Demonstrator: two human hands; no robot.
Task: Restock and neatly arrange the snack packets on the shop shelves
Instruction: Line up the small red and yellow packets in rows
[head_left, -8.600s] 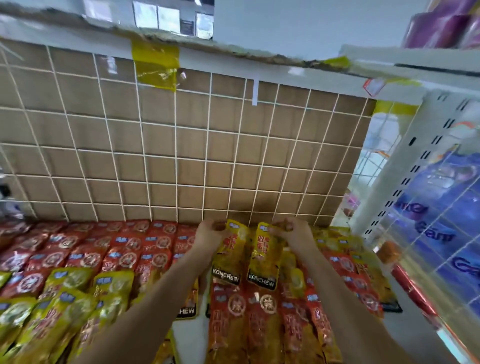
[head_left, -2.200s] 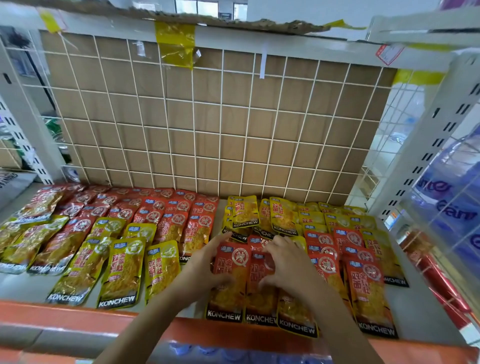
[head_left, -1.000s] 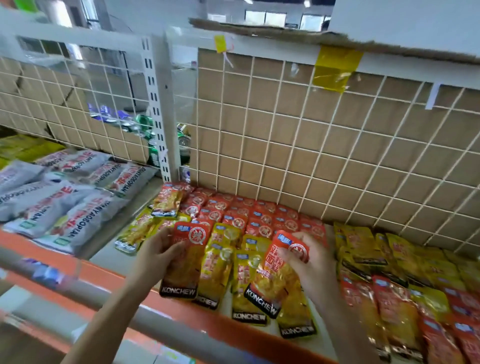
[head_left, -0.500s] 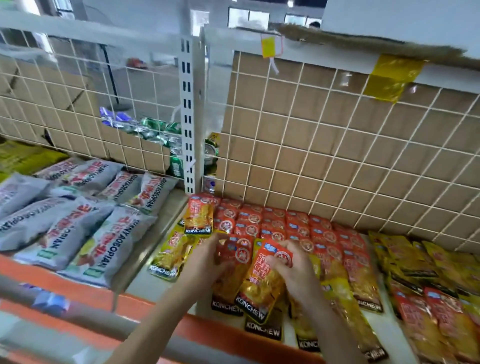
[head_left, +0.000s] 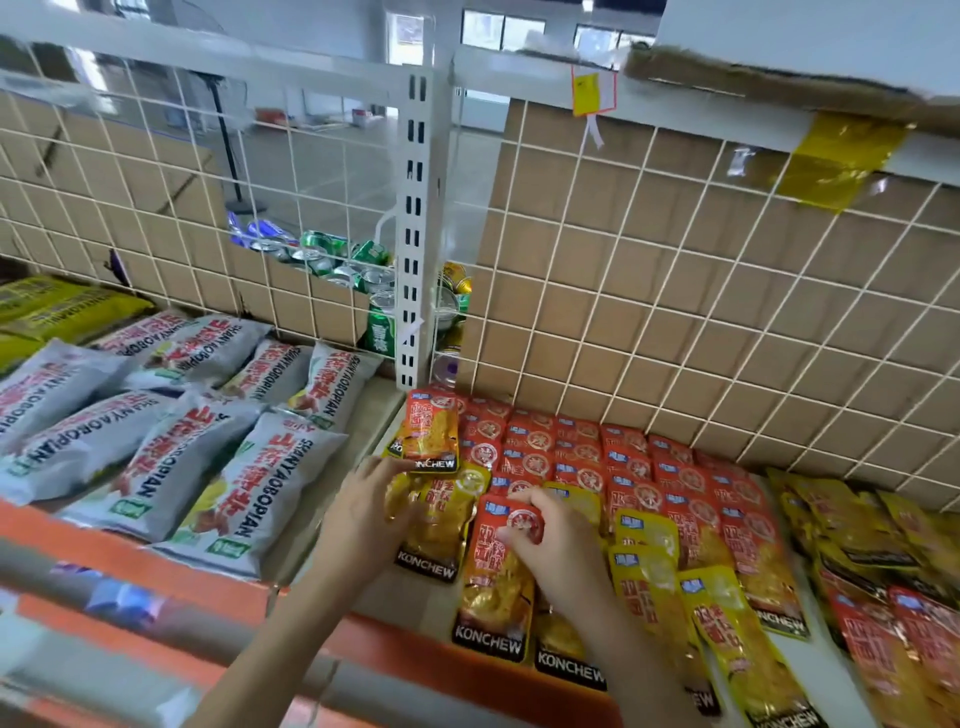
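Red and yellow KONCHEW snack packets (head_left: 587, 457) lie in rows on the white shelf (head_left: 810, 670). My right hand (head_left: 558, 551) pinches the top of one red packet (head_left: 493, 582), which lies flat near the front edge over other packets. My left hand (head_left: 366, 517) rests on a yellow packet (head_left: 441, 519). Its fingertips touch the lower edge of another red packet (head_left: 431, 434) at the shelf's back left corner. I cannot see a clear grip by the left hand.
Grey SHANYAOBOPIAN bags (head_left: 208, 467) fill the neighbouring shelf on the left, beyond a white slotted post (head_left: 414, 234). Drink cans (head_left: 332, 260) sit behind the wire mesh. A cardboard-backed wire grid (head_left: 675, 312) closes the back. An orange rail (head_left: 171, 566) runs along the front.
The view and both hands shifted left along the shelf. The red packet my left hand held now lies at the back left corner. My right hand has lowered its red packet flat onto the row.
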